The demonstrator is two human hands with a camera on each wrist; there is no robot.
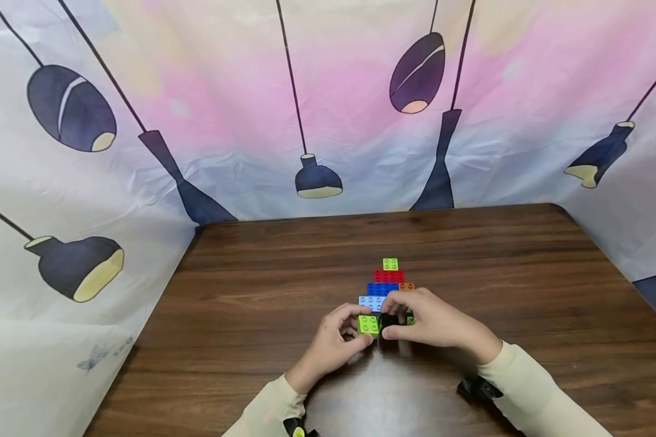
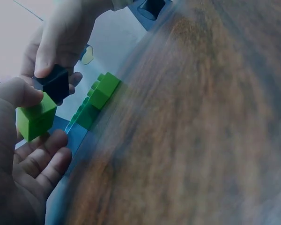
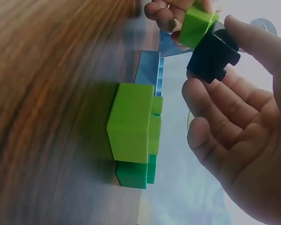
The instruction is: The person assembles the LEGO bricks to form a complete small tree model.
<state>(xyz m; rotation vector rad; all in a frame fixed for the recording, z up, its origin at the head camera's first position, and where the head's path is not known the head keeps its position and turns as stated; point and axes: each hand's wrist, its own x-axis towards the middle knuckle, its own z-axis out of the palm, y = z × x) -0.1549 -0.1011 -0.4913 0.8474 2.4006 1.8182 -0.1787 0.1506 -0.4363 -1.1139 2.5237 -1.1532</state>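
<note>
Left hand (image 1: 332, 341) pinches lime brick (image 1: 368, 325); right hand (image 1: 438, 318) pinches black brick (image 1: 389, 322) just beside it. Beyond hands, on table (image 1: 251, 291): light-blue brick (image 1: 369, 303), blue brick (image 1: 381, 289), red brick (image 1: 389, 277).

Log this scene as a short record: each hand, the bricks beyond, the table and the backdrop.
Left hand: pinches a lime brick
Right hand: pinches a black brick
Held bricks: close together; contact unclear
Beyond, far to near: small lime block, red row, blue row with orange block, light blue row, partly covered
Table: brown wood grain
Backdrop: pastel, lamps pictured
</note>
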